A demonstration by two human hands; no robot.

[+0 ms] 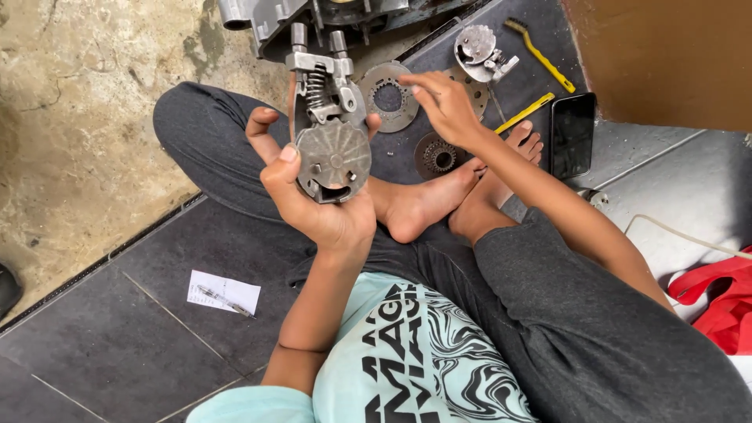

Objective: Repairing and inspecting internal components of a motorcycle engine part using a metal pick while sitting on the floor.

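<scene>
I'm looking down at a person sitting cross-legged on a dark tile floor (117, 329). My left hand (313, 196) is wrapped around a grey metal part (333, 149) w/ a round ribbed plate at the bottom and a coil spring higher up. It's held upright, close to the camera, prob. so the round face can be seen well. The thumb sits on the plate's left edge, the pointer finger sticks up free, and the other fingers curl behind.

My right hand (446, 106) is out in front, just past the part. The fingers are bent and pinched loosely near a flat toothed ring (389, 95) lying on the floor. I can't tell if it grips anything or only touches the ring.

Other stuff around: a small gear hub (439, 157) by the bare feet, a round metal piece w/ arms (479, 51) further back, a yellow brush (540, 53), a yellow stick tool (525, 113), and a black phone (572, 135) at the right. A big grey engine casing (266, 19) sits at the top, right behind the held part. A paper slip w/ a pen (223, 294) lies at the left, and a red bag (724, 301) at the right edge.

The feet and knees crowd the middle, so loose bits sit close to them.
</scene>
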